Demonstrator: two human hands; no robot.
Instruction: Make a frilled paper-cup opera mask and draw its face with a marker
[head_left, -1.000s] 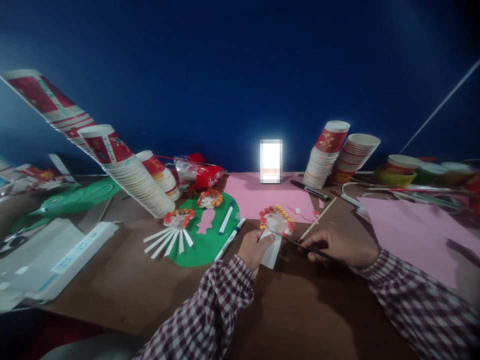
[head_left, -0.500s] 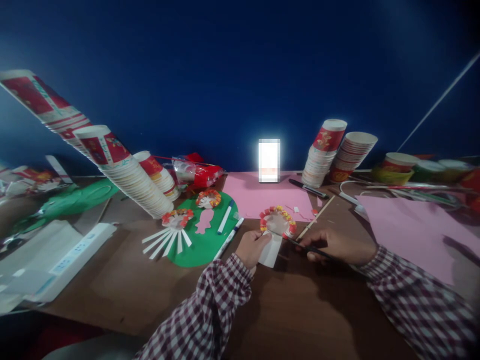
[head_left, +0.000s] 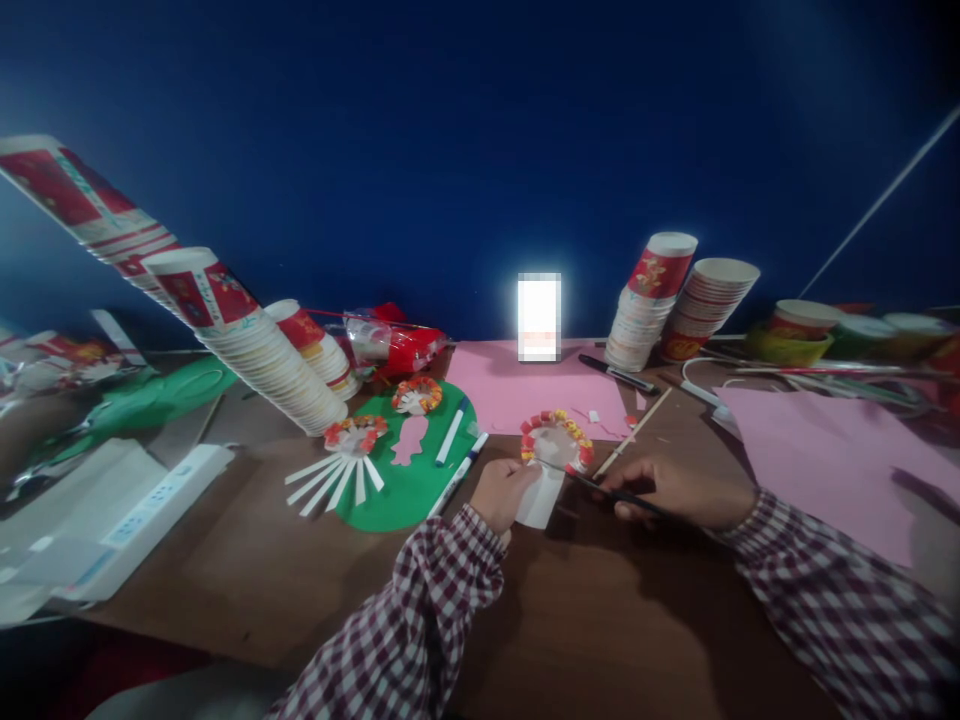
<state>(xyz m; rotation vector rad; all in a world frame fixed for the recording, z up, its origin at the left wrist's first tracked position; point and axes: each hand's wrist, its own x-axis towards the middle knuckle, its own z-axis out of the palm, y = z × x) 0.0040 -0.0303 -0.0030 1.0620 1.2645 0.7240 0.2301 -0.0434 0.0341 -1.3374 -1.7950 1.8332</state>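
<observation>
My left hand (head_left: pixel 500 494) is closed on the lower edge of a cut paper cup (head_left: pixel 558 450), thumb on top. Its round base is framed by curled red and yellow strips, and a white paper flap (head_left: pixel 535 496) hangs down below it. My right hand (head_left: pixel 654 488) pinches a slim dark tool (head_left: pixel 626 496), whose exact kind I cannot make out. The tool's thin end points left and lies over the junction of base and flap. To the left, another cut cup (head_left: pixel 354 437) has red curls and fanned white strips.
On the green sheet (head_left: pixel 375 512) lie a pink fish cutout (head_left: pixel 409 441), markers (head_left: pixel 450 433) and a small curled cup piece (head_left: pixel 418 397). Tall cup stacks (head_left: pixel 255 345) lean at left; more cups (head_left: pixel 651 300) stand at back right. Pink paper (head_left: pixel 495 385) lies behind my hands.
The white flap has tilted slightly and its lower end sits a little higher. The tool's thin end reaches slightly farther left across the cup. Both hands keep their grips.
</observation>
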